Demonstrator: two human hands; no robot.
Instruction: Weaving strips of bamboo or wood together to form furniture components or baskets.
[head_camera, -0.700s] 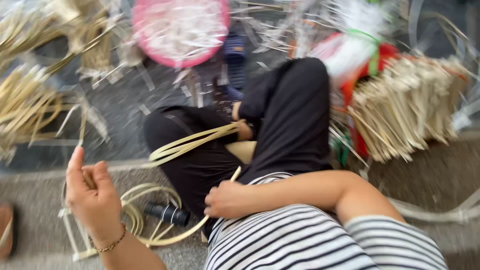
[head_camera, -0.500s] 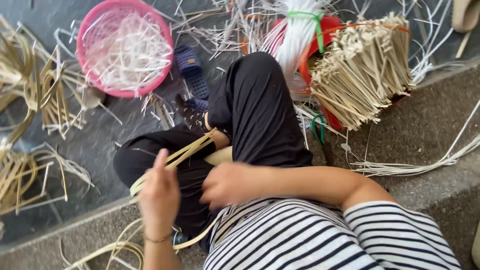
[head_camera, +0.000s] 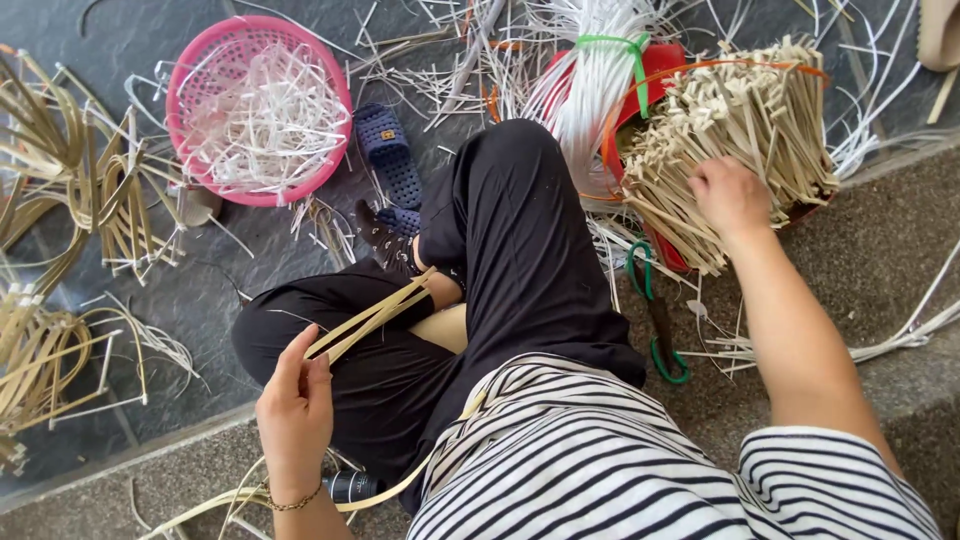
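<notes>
With the left hand pinching looped cane strips steady over the lap, the right hand closes loosely on the bundle of cut cane pieces beside the knee, gathering stock.

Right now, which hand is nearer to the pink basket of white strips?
Left. The left hand holds tan strips over the lap, below the pink basket. The right hand rests on the bundle of cut sticks, far across.
</notes>
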